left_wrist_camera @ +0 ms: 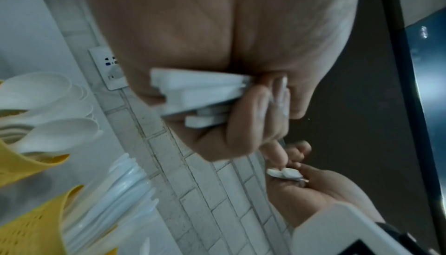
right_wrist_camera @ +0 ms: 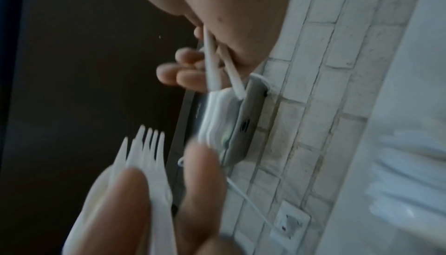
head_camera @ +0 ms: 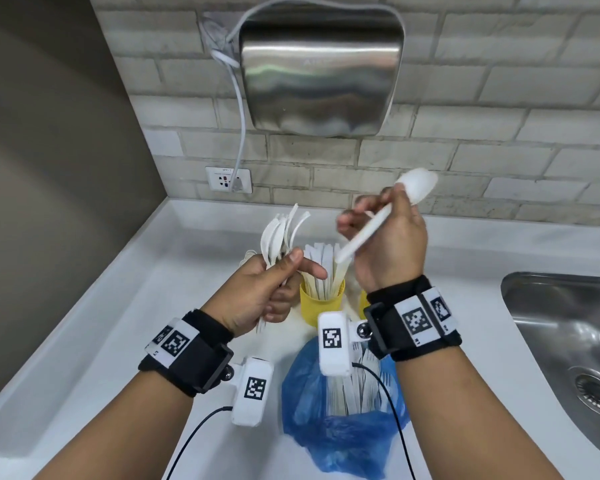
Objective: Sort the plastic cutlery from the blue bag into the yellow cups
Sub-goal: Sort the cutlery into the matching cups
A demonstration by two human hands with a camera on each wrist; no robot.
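Note:
My left hand grips a bundle of white plastic cutlery, forks and spoons fanned upward; their handles show in my palm in the left wrist view. To its right and higher, my right hand holds a white spoon, bowl up. Two thin handles pass through its fingers in the right wrist view. A yellow cup with flat white handles stands between the hands. A second yellow cup is mostly hidden behind my right wrist. The blue bag lies open nearer to me, with cutlery inside.
A steel sink is set into the white counter at the right. On the brick wall hang a metal hand dryer and a wall socket with its cable. In the left wrist view, a yellow cup holds spoons.

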